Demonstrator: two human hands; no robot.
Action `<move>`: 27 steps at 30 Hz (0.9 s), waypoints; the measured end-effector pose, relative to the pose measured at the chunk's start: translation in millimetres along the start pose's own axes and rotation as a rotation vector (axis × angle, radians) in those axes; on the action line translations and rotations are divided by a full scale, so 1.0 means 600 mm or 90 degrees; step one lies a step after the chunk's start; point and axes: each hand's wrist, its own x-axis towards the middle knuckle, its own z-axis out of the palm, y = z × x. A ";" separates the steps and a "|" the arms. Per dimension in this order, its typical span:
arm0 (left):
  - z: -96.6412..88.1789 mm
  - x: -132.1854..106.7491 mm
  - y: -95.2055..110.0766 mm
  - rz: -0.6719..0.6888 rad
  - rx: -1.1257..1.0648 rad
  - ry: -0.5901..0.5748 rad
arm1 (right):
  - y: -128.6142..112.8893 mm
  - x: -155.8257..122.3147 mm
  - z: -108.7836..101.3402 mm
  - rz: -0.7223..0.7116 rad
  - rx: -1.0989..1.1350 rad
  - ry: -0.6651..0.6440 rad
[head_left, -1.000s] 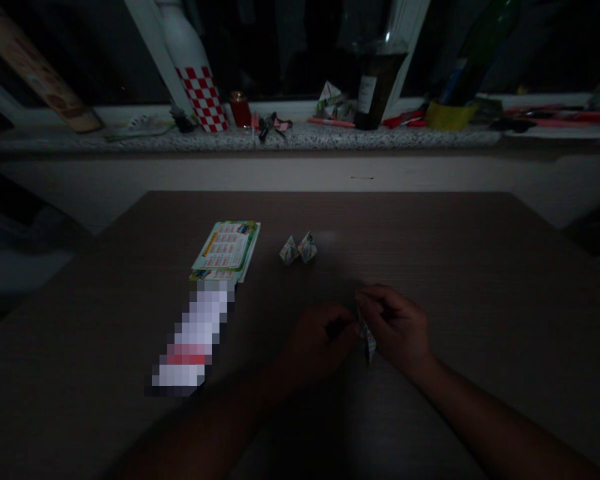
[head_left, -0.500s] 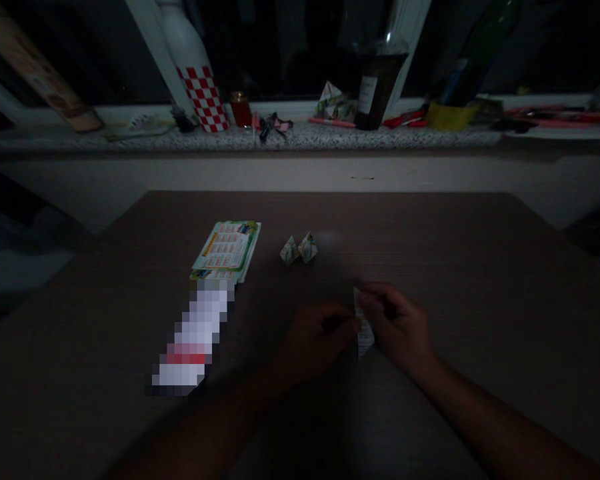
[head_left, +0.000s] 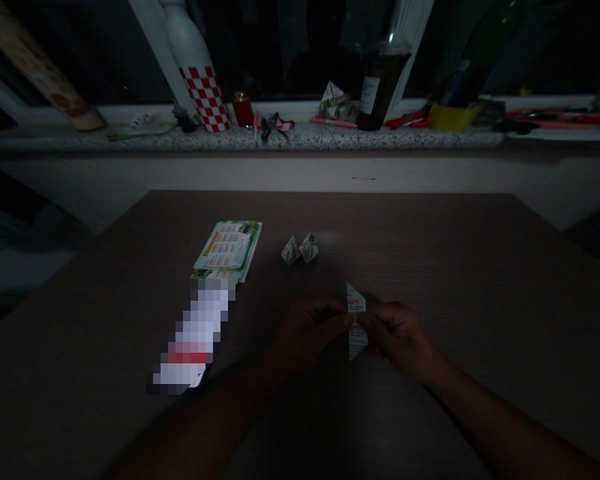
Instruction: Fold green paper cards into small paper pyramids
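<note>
Between my two hands is a small folded piece of printed paper (head_left: 357, 342), its pointed ends showing above and below my fingers. My left hand (head_left: 314, 330) pinches its left edge between thumb and finger. From the other side, my right hand (head_left: 397, 335) pinches it near the middle of its right edge. Beyond my hands, two small folded paper shapes (head_left: 300, 249) stand side by side on the table. To the left lies a stack of printed cards (head_left: 226, 247) with calendar-like grids.
A phone with a blurred-out screen (head_left: 194, 333) lies on the wooden table (head_left: 430, 233) below the cards. Along the granite windowsill (head_left: 290, 141) stand a red-and-white checkered bottle (head_left: 206, 97), a dark labelled container (head_left: 373, 97), a folded paper piece (head_left: 331, 100) and a yellow holder (head_left: 451, 117).
My right hand has moved from the paper's upper part to its middle right edge. The paper has shifted slightly left and shows more of its printed face, with both points visible.
</note>
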 end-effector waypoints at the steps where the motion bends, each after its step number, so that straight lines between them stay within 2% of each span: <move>1: 0.000 0.000 0.000 0.003 0.000 0.004 | -0.001 0.000 0.000 -0.007 -0.011 0.002; 8: -0.003 0.000 -0.005 -0.011 -0.005 -0.006 | 0.009 0.000 -0.001 -0.022 0.019 -0.007; 17: 0.005 0.000 -0.012 -0.005 -0.029 0.048 | -0.002 0.003 0.000 -0.091 -0.105 0.025; 23: -0.001 0.000 -0.002 -0.011 -0.016 0.001 | 0.008 0.004 -0.001 -0.116 -0.092 -0.003; 27: -0.002 -0.003 0.003 0.019 0.072 -0.003 | 0.003 0.005 0.000 -0.118 -0.125 0.010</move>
